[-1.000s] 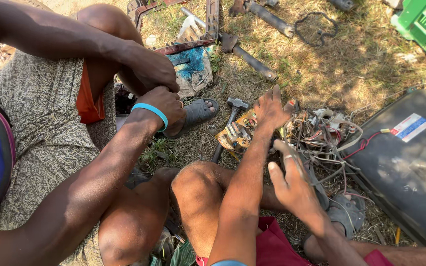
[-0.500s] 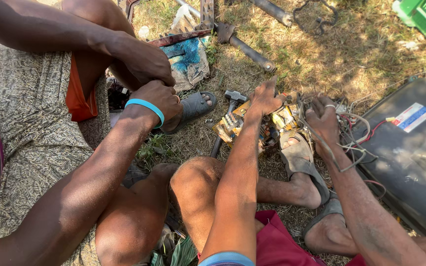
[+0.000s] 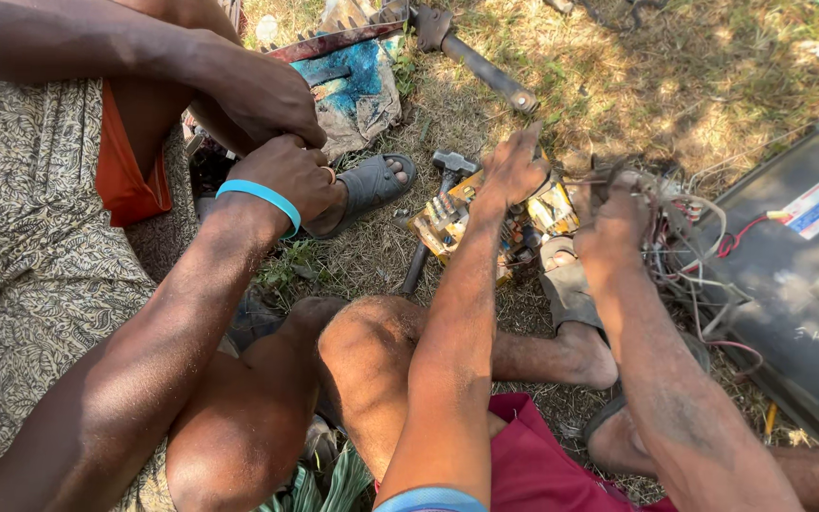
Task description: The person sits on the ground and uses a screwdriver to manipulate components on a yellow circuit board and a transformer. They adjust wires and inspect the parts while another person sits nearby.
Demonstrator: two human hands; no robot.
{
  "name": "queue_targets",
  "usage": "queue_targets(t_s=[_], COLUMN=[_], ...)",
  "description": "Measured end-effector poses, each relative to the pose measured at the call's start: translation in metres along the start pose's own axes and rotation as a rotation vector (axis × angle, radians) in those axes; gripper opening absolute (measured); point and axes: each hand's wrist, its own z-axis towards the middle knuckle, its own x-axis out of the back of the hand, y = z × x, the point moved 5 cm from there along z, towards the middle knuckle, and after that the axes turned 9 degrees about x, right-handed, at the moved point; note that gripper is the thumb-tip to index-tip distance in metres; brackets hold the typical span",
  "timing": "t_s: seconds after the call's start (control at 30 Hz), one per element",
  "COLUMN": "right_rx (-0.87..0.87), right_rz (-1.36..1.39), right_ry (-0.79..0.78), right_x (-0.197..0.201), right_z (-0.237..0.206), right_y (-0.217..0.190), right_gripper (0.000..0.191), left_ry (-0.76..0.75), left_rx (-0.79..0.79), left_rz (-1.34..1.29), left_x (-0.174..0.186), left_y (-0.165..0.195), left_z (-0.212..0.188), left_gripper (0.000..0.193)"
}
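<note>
Left hand (image 3: 514,171): lies on top of the yellow circuit board (image 3: 447,226), fingers bent down over its far edge. I can't tell whether it grips or only presses, as the palm side is hidden.

Right hand (image 3: 613,220): closed into the wire tangle (image 3: 689,242), a bunch of strands in the fist.

Board sits on the grass between the two hands, w/ wires running from it toward the right hand and on to the dark case (image 3: 798,303).

Status, my judgement: strip-down is partway. Board is out of any housing and exposed, but wiring remains attached and knotted, nothing is sorted into piles, and the hammer (image 3: 449,163) lies unused just left of the board.

Farther out: a co-worker's hands (image 3: 282,156), one w/ a blue wristband (image 3: 258,196), are clasped on something small I can't make out. Grey sandal (image 3: 372,190), blue-stained cloth (image 3: 357,85) and metal rod (image 3: 485,68) lie beyond.
</note>
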Motion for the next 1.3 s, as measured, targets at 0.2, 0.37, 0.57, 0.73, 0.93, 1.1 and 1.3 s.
queue_targets(t_s=[0.2, 0.37, 0.57, 0.73, 0.93, 1.1, 1.3], right_rx=[-0.201, -0.2, -0.152, -0.14, -0.019, 0.001, 0.063], right_rz=[0.445, 0.456, 0.393, 0.337, 0.205, 0.212, 0.252], right_ry=[0.0, -0.25, -0.145, -0.149, -0.434, -0.546, -0.559], right_x=[-0.014, -0.023, -0.005, 0.009, 0.028, 0.03, 0.022], right_z=[0.02, 0.019, 0.009, 0.012, 0.026, 0.028, 0.011], right_y=[0.004, 0.003, -0.006, -0.013, -0.015, -0.017, -0.016], right_gripper=[0.04, 0.035, 0.061, 0.044, 0.016, 0.019, 0.022], left_ry=[-0.023, -0.112, -0.086, 0.007, 0.06, -0.007, 0.114], left_rx=[0.006, -0.019, 0.012, -0.076, -0.145, -0.102, -0.007], left_rz=[-0.199, -0.399, -0.51, -0.419, -0.105, -0.043, 0.016], left_x=[-0.003, -0.005, -0.013, -0.013, -0.019, -0.02, -0.032], left_y=[-0.001, -0.007, -0.018, -0.028, -0.024, -0.014, -0.007], left_z=[0.004, 0.01, 0.011, 0.009, -0.013, -0.02, -0.029], left_gripper=[0.058, 0.064, 0.064, 0.066, 0.062, 0.042, 0.034])
